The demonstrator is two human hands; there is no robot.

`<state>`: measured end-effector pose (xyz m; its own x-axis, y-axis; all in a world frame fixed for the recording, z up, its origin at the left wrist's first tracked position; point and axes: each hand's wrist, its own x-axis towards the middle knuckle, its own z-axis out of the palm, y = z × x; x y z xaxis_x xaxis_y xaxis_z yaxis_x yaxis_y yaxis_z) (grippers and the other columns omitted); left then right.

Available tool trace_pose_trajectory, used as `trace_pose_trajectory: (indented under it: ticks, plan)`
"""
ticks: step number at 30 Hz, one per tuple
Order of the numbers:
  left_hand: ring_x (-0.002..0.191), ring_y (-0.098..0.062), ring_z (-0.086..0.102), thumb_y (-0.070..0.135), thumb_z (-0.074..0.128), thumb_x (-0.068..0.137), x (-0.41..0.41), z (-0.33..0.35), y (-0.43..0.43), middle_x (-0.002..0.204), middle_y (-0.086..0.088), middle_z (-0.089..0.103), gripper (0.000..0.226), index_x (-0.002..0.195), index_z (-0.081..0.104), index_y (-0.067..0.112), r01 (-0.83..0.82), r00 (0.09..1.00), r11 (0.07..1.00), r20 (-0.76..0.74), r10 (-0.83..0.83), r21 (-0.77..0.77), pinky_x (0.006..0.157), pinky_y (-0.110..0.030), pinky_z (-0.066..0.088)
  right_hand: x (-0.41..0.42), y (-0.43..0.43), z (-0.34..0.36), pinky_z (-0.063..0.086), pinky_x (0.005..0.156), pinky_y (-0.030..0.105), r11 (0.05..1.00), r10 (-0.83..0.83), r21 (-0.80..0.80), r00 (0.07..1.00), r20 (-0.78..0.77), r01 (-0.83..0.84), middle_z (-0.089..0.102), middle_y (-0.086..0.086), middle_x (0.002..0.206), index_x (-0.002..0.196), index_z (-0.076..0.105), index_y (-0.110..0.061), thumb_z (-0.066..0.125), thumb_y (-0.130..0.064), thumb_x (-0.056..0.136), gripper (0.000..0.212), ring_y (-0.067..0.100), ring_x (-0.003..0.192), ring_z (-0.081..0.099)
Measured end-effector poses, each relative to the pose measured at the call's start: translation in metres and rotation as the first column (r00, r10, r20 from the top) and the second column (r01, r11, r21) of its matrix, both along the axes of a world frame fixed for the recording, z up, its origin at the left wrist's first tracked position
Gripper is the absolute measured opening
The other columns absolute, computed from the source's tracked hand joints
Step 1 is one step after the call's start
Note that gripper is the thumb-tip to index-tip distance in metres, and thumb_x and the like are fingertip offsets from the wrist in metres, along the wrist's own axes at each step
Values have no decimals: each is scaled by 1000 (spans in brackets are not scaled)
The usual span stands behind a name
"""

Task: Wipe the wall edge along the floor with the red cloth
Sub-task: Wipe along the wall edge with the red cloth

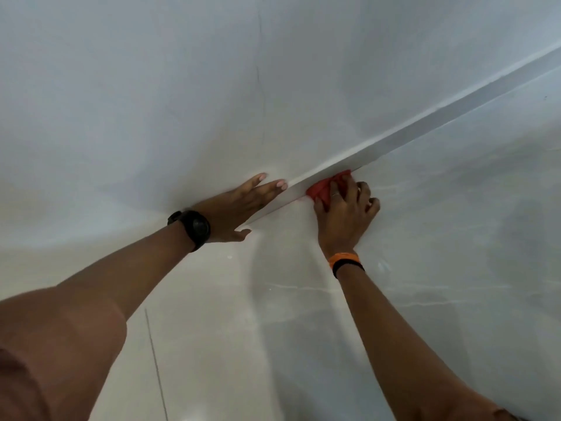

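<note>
A white skirting strip (425, 123) runs diagonally from the centre up to the right, where the white wall (182, 86) meets the pale floor (425, 268). The red cloth (321, 189) is bunched against the strip's lower face. My right hand (346, 214), with orange and black bands at the wrist, presses on the cloth with its fingers bent over it. My left hand (243, 205), with a black watch on the wrist, lies flat on the wall just left of the cloth, fingers spread, holding nothing.
The floor is glossy pale tile with faint veins and a thin dark joint line (154, 360) at lower left. A faint vertical crack (259, 71) marks the wall above my hands.
</note>
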<state>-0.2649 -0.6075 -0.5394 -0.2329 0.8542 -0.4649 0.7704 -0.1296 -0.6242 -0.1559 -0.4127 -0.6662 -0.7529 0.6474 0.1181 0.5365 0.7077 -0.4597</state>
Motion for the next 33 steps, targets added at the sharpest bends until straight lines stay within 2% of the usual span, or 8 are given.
trace_pose_trajectory:
  ticks: [3,8,11,15,18,23,27,33]
  plan:
    - [153,-33,-24,59,49,94,-4,1,-1,168,-23,-12,106,159,-1,-8,-30,998,999,60,30,13,120,-50,-28,1,-32,1,32,101,50,999,31,-37,1000,3,-30,57,10,139,121,70,-14,76,-35,79,48,35,127,46]
    - [154,-37,-19,69,37,95,-2,5,0,166,-27,-17,111,157,-11,-9,-11,1000,998,-5,11,-63,115,-57,-31,10,-87,4,33,102,53,986,135,-91,990,-38,-138,57,16,138,109,73,-11,79,-35,81,38,40,128,47]
    - [153,-39,-19,71,29,95,-1,7,-2,165,-28,-17,109,158,-9,-9,35,998,998,-52,-39,-61,116,-60,-28,12,-62,-3,32,105,56,985,170,0,983,-73,-171,59,11,138,108,75,-15,77,-40,85,34,38,129,47]
    - [154,-41,-16,72,24,95,-1,6,-3,165,-29,-16,109,157,-10,-10,69,992,996,-101,-75,-63,118,-61,-23,3,-23,-4,29,108,61,1000,7,22,997,-71,-5,59,4,140,113,74,-18,74,-38,87,33,36,131,44]
    - [154,-40,-16,73,27,94,-3,2,-5,166,-28,-17,110,157,-12,-9,46,994,997,-99,-52,-64,117,-61,-25,-1,-46,-3,30,109,60,998,-64,-25,995,-79,62,58,8,139,112,74,-14,76,-32,85,33,38,127,45]
    - [154,-36,-20,70,24,96,-3,6,-5,166,-25,-19,105,158,-13,-7,39,990,995,-133,-51,-92,118,-58,-27,14,-115,-3,30,110,60,985,152,-71,984,-92,-158,56,15,140,112,73,-13,77,-32,85,34,41,124,44]
    - [155,-34,-18,65,29,100,-5,15,1,168,-21,-18,101,158,-14,-5,95,972,983,-196,-125,-158,122,-55,-18,15,-86,-5,33,105,64,965,263,50,957,-119,-259,61,11,131,103,76,-17,78,-39,82,30,37,118,40]
    - [156,-33,-16,71,26,99,-3,12,1,168,-19,-17,105,157,-17,-5,109,946,978,-283,-157,-179,124,-53,-13,3,-9,-11,28,104,57,996,14,88,996,-93,-6,61,1,136,111,74,-20,69,-45,90,34,36,116,45]
